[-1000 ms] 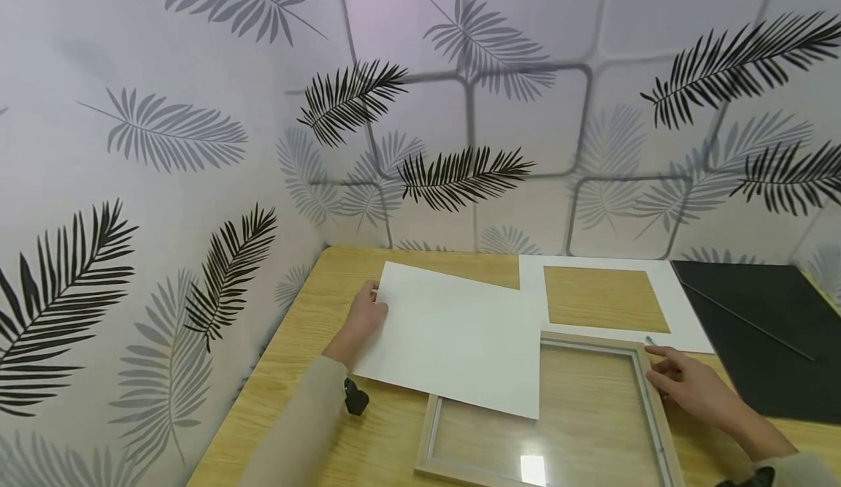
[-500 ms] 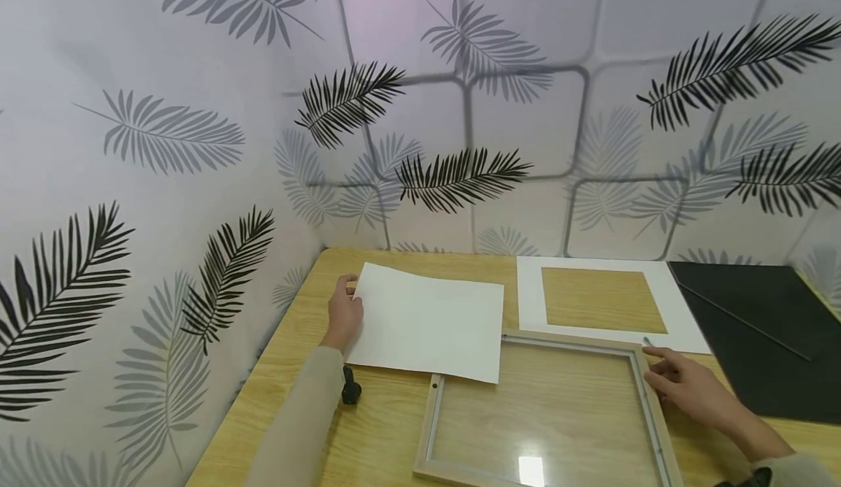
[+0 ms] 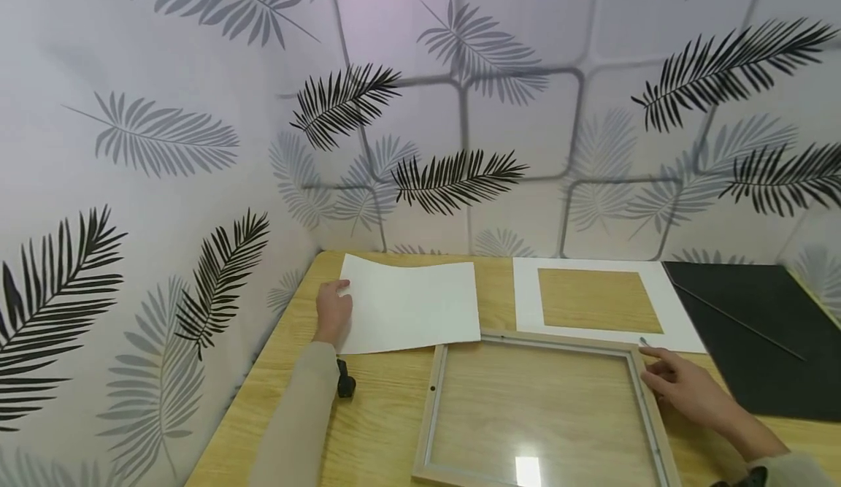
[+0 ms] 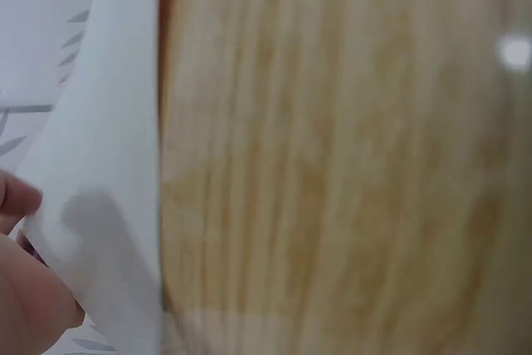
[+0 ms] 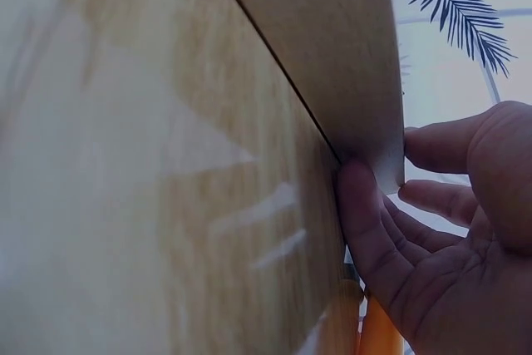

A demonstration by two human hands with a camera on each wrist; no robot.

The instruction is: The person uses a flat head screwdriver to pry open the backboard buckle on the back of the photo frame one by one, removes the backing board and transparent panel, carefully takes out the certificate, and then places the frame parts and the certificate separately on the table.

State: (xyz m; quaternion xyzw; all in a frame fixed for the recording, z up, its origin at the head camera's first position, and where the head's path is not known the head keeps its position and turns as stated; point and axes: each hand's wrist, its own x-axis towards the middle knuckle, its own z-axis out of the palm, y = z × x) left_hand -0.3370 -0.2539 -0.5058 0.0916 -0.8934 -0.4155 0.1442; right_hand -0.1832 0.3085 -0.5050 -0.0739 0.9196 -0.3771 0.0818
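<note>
My left hand [image 3: 333,312] pinches the left edge of a white sheet [image 3: 409,304], thumb on one face and fingers behind. The sheet bows slightly, and its lower right corner overlaps the back left corner of a wooden picture frame [image 3: 427,414]. Up close in the left wrist view, the sheet [image 4: 116,155] curves beside the fingers. At the frame's back right corner my right hand [image 3: 693,392] grips the outer side. The right wrist view has its fingertips [image 5: 359,184] low against the frame's wooden side [image 5: 332,56]. A clear pane shows the table's wood grain inside the frame.
Behind the frame lies a white mat [image 3: 528,293] with a rectangular opening. A black board [image 3: 755,334] with a thin rod [image 3: 736,319] on it lies at the right. Walls stand behind and left of the wooden table [image 3: 368,421]. An orange object [image 5: 381,330] shows below the right hand.
My left hand has moved left and away with the white sheet, uncovering more of the frame's left side. The right hand stays at the frame.
</note>
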